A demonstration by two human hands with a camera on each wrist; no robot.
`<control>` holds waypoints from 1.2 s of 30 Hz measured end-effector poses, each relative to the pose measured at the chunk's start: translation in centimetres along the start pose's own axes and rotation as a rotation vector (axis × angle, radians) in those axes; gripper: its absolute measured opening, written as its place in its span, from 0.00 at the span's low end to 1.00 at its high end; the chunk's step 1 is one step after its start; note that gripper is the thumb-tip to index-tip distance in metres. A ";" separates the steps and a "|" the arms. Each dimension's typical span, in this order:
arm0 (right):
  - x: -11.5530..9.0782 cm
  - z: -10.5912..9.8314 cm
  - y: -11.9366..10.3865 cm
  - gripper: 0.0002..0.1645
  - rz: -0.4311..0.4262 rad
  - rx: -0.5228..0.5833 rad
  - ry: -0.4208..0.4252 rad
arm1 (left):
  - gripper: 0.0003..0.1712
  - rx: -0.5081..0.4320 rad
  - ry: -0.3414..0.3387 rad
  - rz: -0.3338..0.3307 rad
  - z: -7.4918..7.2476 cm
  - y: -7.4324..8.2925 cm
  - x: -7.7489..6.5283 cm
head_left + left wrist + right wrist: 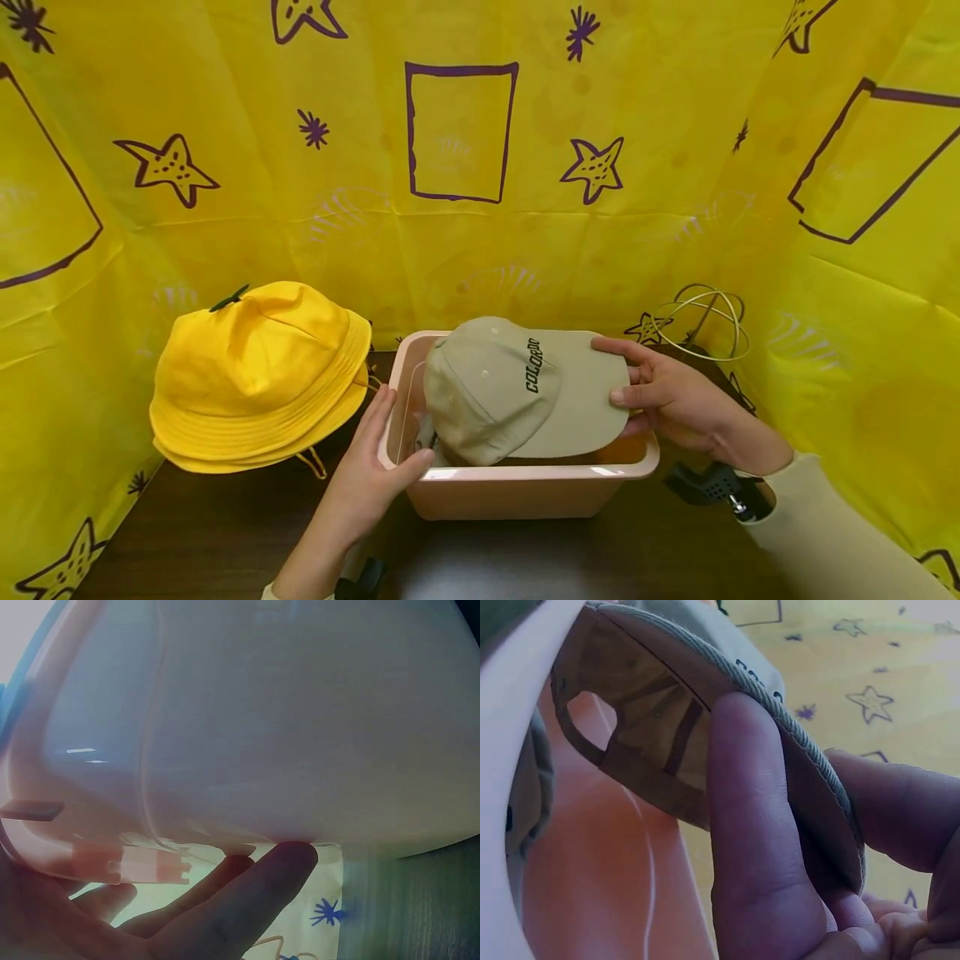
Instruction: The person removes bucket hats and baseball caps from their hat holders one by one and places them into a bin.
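Note:
A beige baseball cap [487,392] with dark "COLORADO"-like lettering lies tilted over the pink plastic bin [517,472]. My right hand [675,400] pinches the brim's right edge, thumb on top and fingers beneath. In the right wrist view a finger [750,787] lies along the brim's underside, and the cap's hollow inside and back strap opening show. My left hand [375,467] rests at the bin's left front corner, fingers straight along the left rim and thumb at the front rim. Some greyish fabric [426,433] sits in the bin, mostly hidden under the cap.
Stacked yellow bucket hats [258,375], with a green leaf-like stem on top, stand left of the bin. A loop of thin cable [701,321] lies at the back right. Yellow printed cloth [465,250] encloses the dark table [525,558] at the back and both sides.

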State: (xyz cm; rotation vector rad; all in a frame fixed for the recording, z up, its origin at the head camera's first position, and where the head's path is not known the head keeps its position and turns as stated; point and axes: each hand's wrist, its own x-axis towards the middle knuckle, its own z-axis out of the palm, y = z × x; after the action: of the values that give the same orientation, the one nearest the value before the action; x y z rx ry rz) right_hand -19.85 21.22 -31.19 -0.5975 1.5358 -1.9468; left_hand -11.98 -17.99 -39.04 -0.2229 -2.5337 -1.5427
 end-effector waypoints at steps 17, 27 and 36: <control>2.0 1.4 0.8 0.48 0.128 -0.094 0.078 | 0.57 0.011 -0.007 -0.008 0.1 0.0 0.0; 2.4 1.8 0.9 0.46 0.177 -0.122 0.100 | 0.57 0.008 0.000 -0.005 0.0 0.0 0.0; 2.4 1.8 1.0 0.43 0.214 -0.187 0.133 | 0.57 -0.003 -0.003 -0.008 0.0 0.2 -0.1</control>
State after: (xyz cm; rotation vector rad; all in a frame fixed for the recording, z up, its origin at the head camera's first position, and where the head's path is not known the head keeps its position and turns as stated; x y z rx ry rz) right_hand -20.20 18.15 -31.79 -0.3676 1.8001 -1.7237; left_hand -11.89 -17.91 -38.91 -0.2154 -2.5377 -1.5500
